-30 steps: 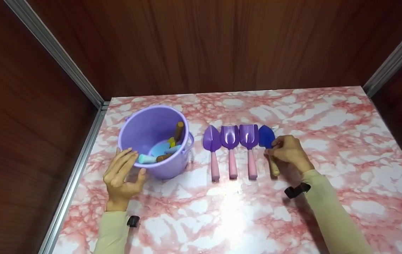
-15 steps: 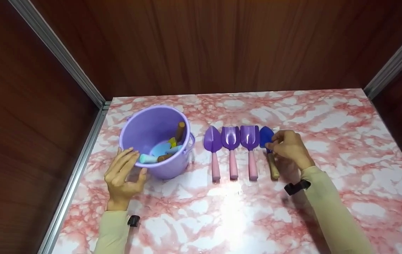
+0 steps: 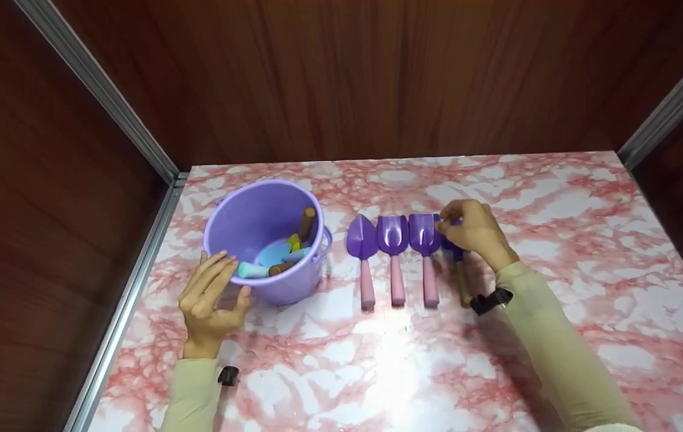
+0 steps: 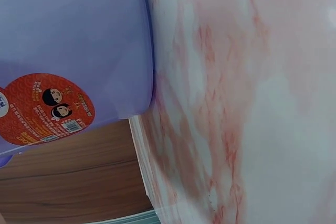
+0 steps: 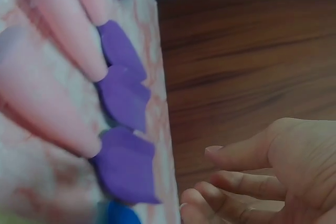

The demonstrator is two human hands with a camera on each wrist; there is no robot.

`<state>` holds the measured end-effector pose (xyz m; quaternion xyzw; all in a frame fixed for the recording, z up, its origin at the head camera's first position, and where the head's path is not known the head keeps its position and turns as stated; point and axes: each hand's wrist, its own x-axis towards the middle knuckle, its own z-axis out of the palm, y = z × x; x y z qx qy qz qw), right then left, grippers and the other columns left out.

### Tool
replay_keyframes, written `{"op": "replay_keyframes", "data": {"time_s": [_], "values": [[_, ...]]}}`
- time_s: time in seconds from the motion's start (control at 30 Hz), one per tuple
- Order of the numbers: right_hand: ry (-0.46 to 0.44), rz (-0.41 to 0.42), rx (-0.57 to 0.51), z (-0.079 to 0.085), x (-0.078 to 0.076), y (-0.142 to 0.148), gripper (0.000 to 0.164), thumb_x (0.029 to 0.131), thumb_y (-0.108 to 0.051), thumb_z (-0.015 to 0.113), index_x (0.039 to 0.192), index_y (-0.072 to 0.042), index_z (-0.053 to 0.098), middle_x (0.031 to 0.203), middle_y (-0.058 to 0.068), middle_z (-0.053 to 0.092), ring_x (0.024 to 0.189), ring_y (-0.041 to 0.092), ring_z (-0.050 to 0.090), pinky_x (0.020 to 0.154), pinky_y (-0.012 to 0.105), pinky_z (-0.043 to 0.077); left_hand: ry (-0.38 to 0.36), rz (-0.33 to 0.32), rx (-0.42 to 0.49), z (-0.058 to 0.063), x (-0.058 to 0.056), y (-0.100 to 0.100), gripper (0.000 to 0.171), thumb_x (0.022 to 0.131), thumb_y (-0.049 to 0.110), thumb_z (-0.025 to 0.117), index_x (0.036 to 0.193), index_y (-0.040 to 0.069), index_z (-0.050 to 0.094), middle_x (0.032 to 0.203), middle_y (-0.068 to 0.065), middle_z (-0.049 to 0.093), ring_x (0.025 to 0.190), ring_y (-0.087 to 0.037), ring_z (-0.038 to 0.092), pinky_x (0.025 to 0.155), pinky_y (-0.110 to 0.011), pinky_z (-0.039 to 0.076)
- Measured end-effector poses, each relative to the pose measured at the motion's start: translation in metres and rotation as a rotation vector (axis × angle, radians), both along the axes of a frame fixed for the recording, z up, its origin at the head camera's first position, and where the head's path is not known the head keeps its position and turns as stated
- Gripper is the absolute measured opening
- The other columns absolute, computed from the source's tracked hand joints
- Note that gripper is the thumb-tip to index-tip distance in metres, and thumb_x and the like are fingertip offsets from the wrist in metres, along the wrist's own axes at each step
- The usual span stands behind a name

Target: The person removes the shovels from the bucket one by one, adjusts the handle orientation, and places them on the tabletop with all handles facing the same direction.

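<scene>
Nearest: sleeves (image 3: 557,345), a black band (image 3: 228,376) at each wrist; left hand (image 3: 209,309), fingers extended, rests on the near-left rim of the bucket (image 3: 290,289), not clenched; right hand (image 3: 476,229) over the trowel (image 3: 462,279), fingers bent, thumb and fingertips apart in the right wrist view, nothing seen between them.

Trowel: on the table (image 3: 329,372), right end of the row; blue blade mostly hidden by the hand, handle tan, wood by its look; judged light, stiff, hard to break; best taken by the handle or at the neck, the flat blade offering less to pinch.

Just left: three shovels (image 3: 393,237), purple blades, pink handles, side by side; glossy, so probably slippery at the blade; handles the surer hold.

Bucket upright, likely thin plastic, light enough to slide if pushed; pale-blue handle (image 3: 253,270) and brown handle (image 3: 306,224) inside.

Far: brown wall (image 3: 377,78).
</scene>
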<state>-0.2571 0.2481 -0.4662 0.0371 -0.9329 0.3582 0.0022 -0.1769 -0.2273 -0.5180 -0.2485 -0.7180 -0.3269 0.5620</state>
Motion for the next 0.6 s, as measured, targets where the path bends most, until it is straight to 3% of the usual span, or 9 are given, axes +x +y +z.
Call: {"op": "replay_keyframes", "data": {"time_s": [0.07, 0.33, 0.6], "values": [[0.037, 0.022, -0.012, 0.008, -0.003, -0.007, 0.021, 0.094, -0.015, 0.076, 0.108, 0.000, 0.077, 0.100, 0.018, 0.077, 0.094, 0.032, 0.071, 0.085, 0.043, 0.060, 0.005, -0.001, 0.002, 0.001, 0.000, 0.000, 0.050, 0.095, 0.044, 0.072, 0.101, -0.005, 0.082, 0.098, -0.023, 0.080, 0.095, -0.048, 0.076, 0.105, -0.070, 0.057], [0.099, 0.135, -0.017, 0.042, -0.015, -0.047, 0.020, 0.096, -0.013, 0.076, 0.109, 0.002, 0.076, 0.101, 0.020, 0.078, 0.091, 0.035, 0.076, 0.079, 0.048, 0.068, 0.014, 0.002, -0.005, 0.002, 0.000, 0.002, 0.050, 0.095, 0.043, 0.071, 0.102, -0.005, 0.082, 0.099, -0.024, 0.080, 0.095, -0.048, 0.076, 0.106, -0.066, 0.059], [0.137, 0.237, 0.027, 0.073, -0.023, -0.089, 0.021, 0.096, -0.013, 0.076, 0.110, 0.002, 0.076, 0.104, 0.019, 0.078, 0.091, 0.032, 0.076, 0.077, 0.044, 0.069, -0.004, -0.001, -0.031, -0.001, 0.000, -0.001, 0.050, 0.096, 0.043, 0.072, 0.104, -0.005, 0.082, 0.099, -0.022, 0.080, 0.096, -0.046, 0.076, 0.106, -0.064, 0.059]]}}
